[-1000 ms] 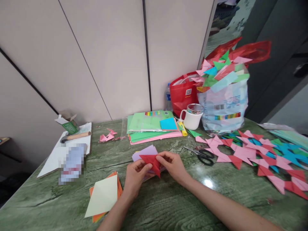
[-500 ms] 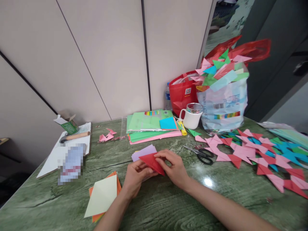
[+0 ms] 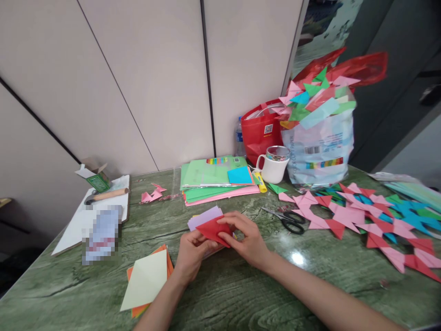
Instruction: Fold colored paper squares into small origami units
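A folded piece of red paper [image 3: 212, 228] is held between my two hands, low over the table. My left hand [image 3: 190, 255] pinches its lower left side, thumb on top. With thumb and fingertips, my right hand [image 3: 248, 239] grips its right side, covering that corner. Just behind the red paper lies a small stack of purple paper [image 3: 206, 217], partly hidden by it. To the left of my left forearm sits a pile of square sheets, pale yellow paper [image 3: 146, 278] on top and orange paper [image 3: 169, 263] beneath.
Black-handled scissors [image 3: 289, 221] lie right of my right hand, near joined pink and red folded pieces [image 3: 347, 218]. Behind stand a white mug [image 3: 272, 169], packs of coloured paper [image 3: 200, 172] and a full plastic bag [image 3: 320, 147]. A hammer [image 3: 108, 195] rests on a white board [image 3: 74, 230] at left.
The red paper has shifted slightly left and tilted between my hands. My right fingers have moved lower over its right side; my left hand keeps its pinch.
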The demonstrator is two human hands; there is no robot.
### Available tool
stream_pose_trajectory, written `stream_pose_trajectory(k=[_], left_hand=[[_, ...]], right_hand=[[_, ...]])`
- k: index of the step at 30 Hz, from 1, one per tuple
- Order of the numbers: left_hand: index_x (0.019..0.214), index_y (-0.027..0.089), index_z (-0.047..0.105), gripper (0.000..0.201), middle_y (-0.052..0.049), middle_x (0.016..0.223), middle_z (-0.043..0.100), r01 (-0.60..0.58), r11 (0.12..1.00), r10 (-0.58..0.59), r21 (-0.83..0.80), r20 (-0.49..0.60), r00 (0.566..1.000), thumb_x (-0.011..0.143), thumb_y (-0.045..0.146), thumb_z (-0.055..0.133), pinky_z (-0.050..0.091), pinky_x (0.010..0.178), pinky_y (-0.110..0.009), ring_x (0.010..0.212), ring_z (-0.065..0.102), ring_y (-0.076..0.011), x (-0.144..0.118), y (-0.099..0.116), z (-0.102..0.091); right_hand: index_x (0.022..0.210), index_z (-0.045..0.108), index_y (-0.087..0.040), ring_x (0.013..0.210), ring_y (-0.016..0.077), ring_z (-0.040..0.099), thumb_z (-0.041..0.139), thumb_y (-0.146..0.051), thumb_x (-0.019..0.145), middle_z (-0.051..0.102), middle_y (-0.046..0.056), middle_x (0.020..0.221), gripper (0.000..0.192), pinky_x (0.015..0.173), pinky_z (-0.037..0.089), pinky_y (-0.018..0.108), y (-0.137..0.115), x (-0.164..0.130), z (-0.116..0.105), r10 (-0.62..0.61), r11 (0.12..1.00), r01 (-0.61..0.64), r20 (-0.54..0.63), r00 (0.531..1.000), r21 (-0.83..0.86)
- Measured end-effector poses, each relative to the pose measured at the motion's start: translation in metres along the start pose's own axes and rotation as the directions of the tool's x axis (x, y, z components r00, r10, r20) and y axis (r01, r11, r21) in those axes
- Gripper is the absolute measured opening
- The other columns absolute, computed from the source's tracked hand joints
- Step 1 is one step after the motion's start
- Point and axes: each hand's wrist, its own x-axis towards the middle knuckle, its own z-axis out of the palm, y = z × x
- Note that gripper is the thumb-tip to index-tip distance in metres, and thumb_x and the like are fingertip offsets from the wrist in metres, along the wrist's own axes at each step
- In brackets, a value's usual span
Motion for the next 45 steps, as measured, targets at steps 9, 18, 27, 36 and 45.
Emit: stream_pose_trajectory(k=[9,18,27,36,45], left_hand=[[0.070,0.013,0.071,0.018,-0.003,0.061,0.069,0.068,0.997,-0.072,-0.040,-0.113,0.991,0.055,0.020,0.076,0.054,0.065,-0.031,0.058,0.065,-0.0170,-0.002,-0.004,0.003],[0.074,0.012,0.070,0.020,-0.006,0.069,0.071,0.060,0.997,-0.068,-0.048,-0.191,0.979,0.058,0.023,0.074,0.055,0.065,-0.033,0.060,0.065,-0.0175,-0.001,-0.004,0.004],[0.074,0.011,0.070,0.023,-0.008,0.077,0.070,0.062,0.998,-0.055,0.022,-0.234,0.971,0.057,0.026,0.075,0.054,0.055,-0.026,0.057,0.064,-0.0156,0.002,0.005,0.000],[0.074,0.011,0.068,0.024,-0.003,0.070,0.069,0.096,0.995,-0.096,-0.008,-0.220,0.971,0.057,0.027,0.075,0.056,0.061,-0.027,0.060,0.065,-0.0156,0.001,0.004,0.003],[0.072,0.011,0.065,0.024,-0.002,0.069,0.069,0.063,0.998,-0.067,-0.027,-0.240,0.968,0.058,0.028,0.075,0.056,0.065,-0.028,0.062,0.065,-0.0148,0.002,0.003,0.001]], right_hand=[[0.097,0.062,-0.021,0.084,0.0158,0.058,0.058,-0.015,0.077,0.063,0.006,0.091,0.021,0.070,0.048,0.027,0.001,-0.002,0.002,0.023,0.998,-0.025,0.042,0.999,0.054],[0.103,0.062,-0.023,0.090,0.0161,0.057,0.055,-0.019,0.080,0.063,0.006,0.095,0.025,0.076,0.047,0.029,0.000,0.000,0.000,0.045,0.992,-0.058,0.118,0.992,0.112],[0.097,0.057,-0.020,0.075,0.0139,0.059,0.060,-0.024,0.076,0.062,0.003,0.086,0.021,0.066,0.048,0.025,0.008,-0.003,0.005,0.274,0.938,-0.295,0.132,0.953,0.182],[0.082,0.063,-0.019,0.064,0.0124,0.053,0.054,-0.028,0.080,0.058,0.001,0.070,0.013,0.058,0.042,0.023,0.012,-0.001,0.005,0.269,0.957,-0.280,0.131,0.954,0.073],[0.077,0.062,-0.017,0.060,0.0121,0.053,0.058,-0.034,0.075,0.059,0.000,0.068,0.018,0.053,0.041,0.023,0.017,-0.001,0.008,0.422,0.872,-0.450,0.168,0.891,0.192]])
